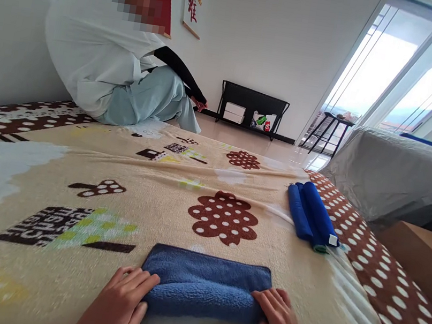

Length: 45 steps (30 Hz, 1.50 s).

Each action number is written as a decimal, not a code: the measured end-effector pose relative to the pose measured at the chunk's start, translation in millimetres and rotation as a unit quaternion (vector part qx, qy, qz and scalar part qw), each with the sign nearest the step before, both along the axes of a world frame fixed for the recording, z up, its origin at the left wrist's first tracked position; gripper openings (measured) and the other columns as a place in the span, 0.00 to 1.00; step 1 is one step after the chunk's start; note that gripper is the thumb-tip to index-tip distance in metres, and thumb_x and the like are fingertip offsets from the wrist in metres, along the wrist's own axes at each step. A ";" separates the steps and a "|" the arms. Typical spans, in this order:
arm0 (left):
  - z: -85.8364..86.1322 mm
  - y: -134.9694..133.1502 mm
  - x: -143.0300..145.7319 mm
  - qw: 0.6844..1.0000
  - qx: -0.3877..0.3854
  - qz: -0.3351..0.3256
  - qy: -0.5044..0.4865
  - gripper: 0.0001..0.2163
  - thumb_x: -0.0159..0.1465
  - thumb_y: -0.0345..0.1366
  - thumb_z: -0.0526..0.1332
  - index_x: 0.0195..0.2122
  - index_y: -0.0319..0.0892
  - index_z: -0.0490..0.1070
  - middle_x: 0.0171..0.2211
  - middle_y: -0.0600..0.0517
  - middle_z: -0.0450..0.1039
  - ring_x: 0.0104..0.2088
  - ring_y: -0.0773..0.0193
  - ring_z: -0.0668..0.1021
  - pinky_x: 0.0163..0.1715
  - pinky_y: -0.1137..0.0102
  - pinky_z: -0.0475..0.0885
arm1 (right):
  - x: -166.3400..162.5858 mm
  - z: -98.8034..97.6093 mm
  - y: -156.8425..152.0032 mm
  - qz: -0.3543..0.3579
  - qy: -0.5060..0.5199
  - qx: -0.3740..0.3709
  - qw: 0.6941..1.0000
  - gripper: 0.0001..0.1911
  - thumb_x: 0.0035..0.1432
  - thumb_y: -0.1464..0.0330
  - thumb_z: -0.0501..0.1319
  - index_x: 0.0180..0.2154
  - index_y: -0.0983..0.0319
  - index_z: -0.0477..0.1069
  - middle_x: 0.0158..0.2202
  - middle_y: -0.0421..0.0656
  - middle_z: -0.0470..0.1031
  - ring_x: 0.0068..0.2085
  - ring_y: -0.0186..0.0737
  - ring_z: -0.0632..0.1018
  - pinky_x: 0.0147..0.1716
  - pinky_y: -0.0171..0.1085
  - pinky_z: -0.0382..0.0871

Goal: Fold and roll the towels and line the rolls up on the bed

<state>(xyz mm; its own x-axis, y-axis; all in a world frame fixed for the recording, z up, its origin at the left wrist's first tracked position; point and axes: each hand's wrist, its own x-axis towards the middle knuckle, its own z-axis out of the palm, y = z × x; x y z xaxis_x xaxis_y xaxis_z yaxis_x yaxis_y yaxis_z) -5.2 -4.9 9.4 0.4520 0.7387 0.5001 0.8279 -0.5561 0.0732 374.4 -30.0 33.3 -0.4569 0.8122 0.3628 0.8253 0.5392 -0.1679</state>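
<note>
A blue towel (206, 297) lies on the patterned blanket in front of me, its near part rolled into a thick tube and its far part still flat. At the left end of the roll, my left hand (125, 297) grips the cloth with curled fingers. My right hand (279, 323) is closed over the right end in the same way, fingertips on top and thumb low at the near side. Further off to the right rest several rolled blue towels (311, 214), side by side, one with a small white tag.
The beige blanket (168, 209) has a brown dotted border and some wrinkles. A person in a white top (102, 53) sits at its far left edge. Beyond are a black rack (254, 103), a dark stool (331, 128), a covered sofa (394, 167) and a cardboard box (424, 263).
</note>
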 end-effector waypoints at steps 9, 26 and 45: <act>10.8 2.7 76.5 0.986 0.131 -0.050 0.089 0.30 0.55 0.22 0.51 0.59 0.41 0.68 0.56 0.48 0.74 0.56 0.59 0.73 0.57 0.62 0.58 | -56.7 -13.6 9.5 0.051 -0.092 0.111 0.988 0.38 0.55 0.73 0.53 0.68 0.63 0.54 0.65 0.45 0.64 0.61 0.47 0.71 0.56 0.46 0.64; -0.9 2.0 -6.9 0.998 -0.006 -0.066 0.013 0.22 0.62 0.25 0.50 0.55 0.48 0.68 0.49 0.51 0.79 0.48 0.61 0.78 0.54 0.62 0.59 | 20.9 -17.3 -5.1 -0.005 -0.004 0.017 1.000 0.17 0.66 0.65 0.56 0.56 0.56 0.64 0.46 0.42 0.79 0.47 0.40 0.80 0.53 0.42 0.67; -2.2 46.1 13.3 0.992 -0.079 -0.063 0.074 0.33 0.64 0.55 0.59 0.68 0.49 0.56 0.63 0.47 0.66 0.60 0.52 0.72 0.57 0.56 0.65 | -12.1 -33.5 5.9 -0.043 -0.091 0.051 0.994 0.40 0.66 0.59 0.57 0.71 0.61 0.41 0.67 0.46 0.61 0.64 0.48 0.68 0.59 0.49 0.65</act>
